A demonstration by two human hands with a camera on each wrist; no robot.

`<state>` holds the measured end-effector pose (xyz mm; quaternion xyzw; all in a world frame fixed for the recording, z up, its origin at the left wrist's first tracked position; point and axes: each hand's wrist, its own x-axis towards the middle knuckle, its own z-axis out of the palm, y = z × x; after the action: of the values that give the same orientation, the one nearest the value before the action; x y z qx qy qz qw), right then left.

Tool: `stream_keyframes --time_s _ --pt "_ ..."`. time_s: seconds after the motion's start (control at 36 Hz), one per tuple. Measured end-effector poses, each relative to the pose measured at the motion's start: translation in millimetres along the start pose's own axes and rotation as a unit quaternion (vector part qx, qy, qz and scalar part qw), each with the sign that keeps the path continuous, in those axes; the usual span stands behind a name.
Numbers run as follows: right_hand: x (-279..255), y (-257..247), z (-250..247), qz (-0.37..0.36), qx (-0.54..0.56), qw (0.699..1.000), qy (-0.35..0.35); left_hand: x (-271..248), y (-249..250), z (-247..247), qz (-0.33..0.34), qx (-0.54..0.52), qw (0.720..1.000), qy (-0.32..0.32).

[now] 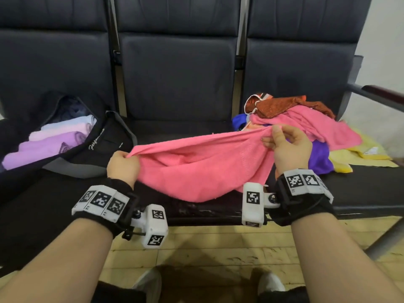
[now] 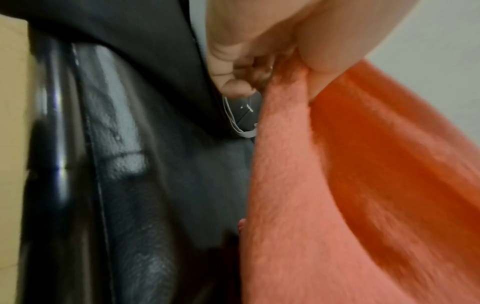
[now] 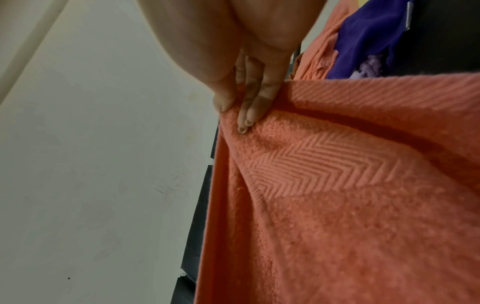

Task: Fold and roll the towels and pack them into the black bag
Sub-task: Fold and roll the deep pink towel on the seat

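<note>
A pink towel (image 1: 203, 165) hangs stretched between both hands above the middle seat, sagging in the centre. My left hand (image 1: 123, 164) grips its left end in a fist; the left wrist view shows the curled fingers (image 2: 233, 67) bunching the cloth (image 2: 337, 185). My right hand (image 1: 282, 142) pinches the right end between thumb and fingers (image 3: 246, 115), against the towel's herringbone band (image 3: 311, 164). The black bag (image 1: 94, 149) lies open on the left seat with rolled purple and pale towels (image 1: 43, 145) inside.
A heap of loose towels (image 1: 290, 110), orange, pink, blue, purple and yellow, covers the right seat. Dark padded seat backs (image 1: 177, 73) rise behind. A metal armrest (image 1: 376, 95) stands at the far right. Tiled floor and my shoes lie below the seat edge.
</note>
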<state>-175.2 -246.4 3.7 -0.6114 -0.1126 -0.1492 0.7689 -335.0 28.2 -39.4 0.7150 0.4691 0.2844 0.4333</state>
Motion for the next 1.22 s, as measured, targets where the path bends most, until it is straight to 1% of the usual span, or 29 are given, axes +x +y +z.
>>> stream_keyframes --time_s 0.03,0.08,0.11,0.14,0.19,0.22,0.28,0.31,0.36,0.44,0.47,0.53,0.58,0.64,0.69,0.75,0.83,0.92,1.0,1.08,1.17,1.22 --pt "1 0 -1 -0.003 -0.005 1.0 0.003 2 0 -2 -0.019 -0.009 1.0 -0.001" --pt "2 1 -2 -0.006 -0.017 1.0 0.012 2 3 -7 -0.079 -0.056 0.995 -0.02" --pt "3 2 -2 -0.008 -0.027 0.999 0.017 -1 5 -9 -0.117 -0.087 0.988 -0.048" --pt "3 3 -2 -0.01 -0.04 0.999 0.023 -4 6 -10 -0.156 -0.119 0.976 -0.09" --pt "3 6 0 -0.01 -0.064 0.998 0.027 -8 6 -10 -0.221 -0.176 0.945 -0.164" --pt "3 8 1 -0.009 -0.074 0.997 0.023 -10 7 -10 -0.234 -0.199 0.934 -0.184" --pt "1 12 4 -0.008 -0.088 0.996 0.019 -10 8 -12 -0.231 -0.248 0.917 -0.208" --pt "1 15 4 -0.006 -0.092 0.996 0.018 -8 9 -14 -0.235 -0.285 0.905 -0.211" --pt "3 20 4 -0.002 -0.104 0.994 0.022 -5 12 -18 -0.23 -0.328 0.891 -0.214" --pt "6 27 4 0.016 -0.124 0.991 0.049 -1 10 -22 -0.202 -0.331 0.897 -0.21" --pt "7 29 3 0.026 -0.133 0.989 0.056 0 9 -21 -0.19 -0.334 0.902 -0.197" --pt "8 32 2 0.036 -0.148 0.986 0.062 -2 9 -19 -0.156 -0.315 0.923 -0.158" --pt "12 39 -2 0.031 -0.166 0.984 0.058 -4 8 -16 -0.109 -0.279 0.948 -0.104" --pt "11 39 -4 0.032 -0.175 0.983 0.041 -5 4 -12 -0.047 -0.218 0.972 -0.071" --pt "8 38 -5 0.028 -0.171 0.985 0.023 -2 -3 -11 0.005 -0.165 0.984 -0.063" --pt "7 36 -6 0.02 -0.164 0.986 0.013 -1 -6 -13 0.029 -0.114 0.991 -0.07" --pt "7 35 -11 0.034 -0.136 0.99 0.0 4 -12 -17 0.035 -0.061 0.995 -0.072" --pt "8 38 -14 0.044 -0.118 0.992 0.001 7 -15 -24 0.02 -0.019 0.998 -0.048" --pt "8 40 -15 0.051 -0.103 0.993 -0.014 6 -12 -26 -0.01 -0.072 0.996 -0.053" --pt "5 37 -13 0.047 -0.11 0.992 -0.028 4 -6 -22 -0.037 -0.136 0.989 -0.034" --pt "6 38 -14 0.045 -0.096 0.994 -0.028 4 0 -22 -0.039 -0.18 0.982 -0.03" --pt "9 39 -14 0.049 -0.087 0.995 -0.024 9 0 -23 -0.033 -0.179 0.982 -0.039"
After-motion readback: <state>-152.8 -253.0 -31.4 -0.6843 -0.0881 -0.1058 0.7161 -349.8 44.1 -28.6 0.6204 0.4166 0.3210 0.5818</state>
